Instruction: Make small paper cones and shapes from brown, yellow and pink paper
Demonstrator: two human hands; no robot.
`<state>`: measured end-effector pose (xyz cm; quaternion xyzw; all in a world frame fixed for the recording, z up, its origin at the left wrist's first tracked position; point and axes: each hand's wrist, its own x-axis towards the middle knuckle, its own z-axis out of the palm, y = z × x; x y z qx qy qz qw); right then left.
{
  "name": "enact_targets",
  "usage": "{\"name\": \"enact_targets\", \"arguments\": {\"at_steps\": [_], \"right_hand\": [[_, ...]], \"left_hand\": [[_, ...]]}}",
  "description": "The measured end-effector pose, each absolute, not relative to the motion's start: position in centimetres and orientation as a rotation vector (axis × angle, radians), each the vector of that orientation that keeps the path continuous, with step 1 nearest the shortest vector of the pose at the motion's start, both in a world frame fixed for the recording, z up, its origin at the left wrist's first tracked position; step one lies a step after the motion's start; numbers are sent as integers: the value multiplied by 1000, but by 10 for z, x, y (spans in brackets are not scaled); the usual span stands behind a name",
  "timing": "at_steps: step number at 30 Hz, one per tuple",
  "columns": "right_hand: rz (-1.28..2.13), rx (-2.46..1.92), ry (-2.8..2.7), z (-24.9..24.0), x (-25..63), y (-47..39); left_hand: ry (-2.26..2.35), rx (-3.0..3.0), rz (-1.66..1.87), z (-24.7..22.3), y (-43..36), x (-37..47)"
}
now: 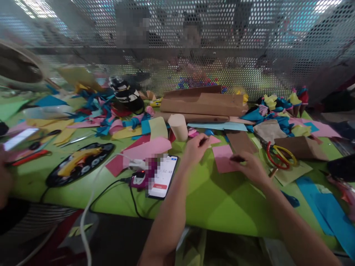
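Note:
A square of pink paper [222, 158] lies in front of me on the green table. My right hand [253, 168] is closed at its right edge, thumb and fingers pinching the paper there. To the left of the paper is my left hand [195, 147], its fingers drawn together in a pinch. Whatever sits between those left fingertips, if anything, is too small to make out. A beige paper roll [178, 127] stands upright just beyond the left hand. Brown paper [242, 142] lies behind the pink square.
A lit phone [164, 177] lies beside a purple power adapter [138, 180] with cables. Scissors [280, 155] with red and yellow handles rest at right. Folded brown cardboard [202, 103], a black tray [80, 162] and coloured scraps spread around. Another person's hand [4, 173] is at far left.

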<state>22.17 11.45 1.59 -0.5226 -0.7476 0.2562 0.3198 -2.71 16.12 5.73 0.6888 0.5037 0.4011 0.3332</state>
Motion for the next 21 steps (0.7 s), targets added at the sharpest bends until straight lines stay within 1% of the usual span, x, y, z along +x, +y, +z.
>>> {"name": "enact_targets", "arguments": {"at_steps": [2,4,7,9,11,12,14,16,17,19,21], "right_hand": [[498,-1313,-2269,16,213,109],[272,-1317,-2456,16,203,104],[62,-1347,-2547,13,191,100],[32,-1340,-2511,11,188,101],[61,-1335,-2414,8,189,103],[78,-1339,-2359,8,191,104],[87,-1355,-2259,9,197,105],[76,-1339,-2105,14,203,104],[63,-1313,-2015,18,206,103],[15,-1230,-1889,24,209,100],[-34,-1145,-1893,30,209,98]], "left_hand": [[1435,1861,914,66,160,-44],[1571,1917,702,73,155,-58],[1717,1932,437,75,148,-73],[1775,1909,348,73,147,-79],[1814,1897,351,71,148,-83],[1836,1899,409,71,149,-83],[1843,1892,633,72,149,-79],[1717,1827,835,73,147,-68],[1587,1775,851,73,146,-60],[1305,1655,720,70,141,-39],[1053,1590,673,63,137,-17]]}}
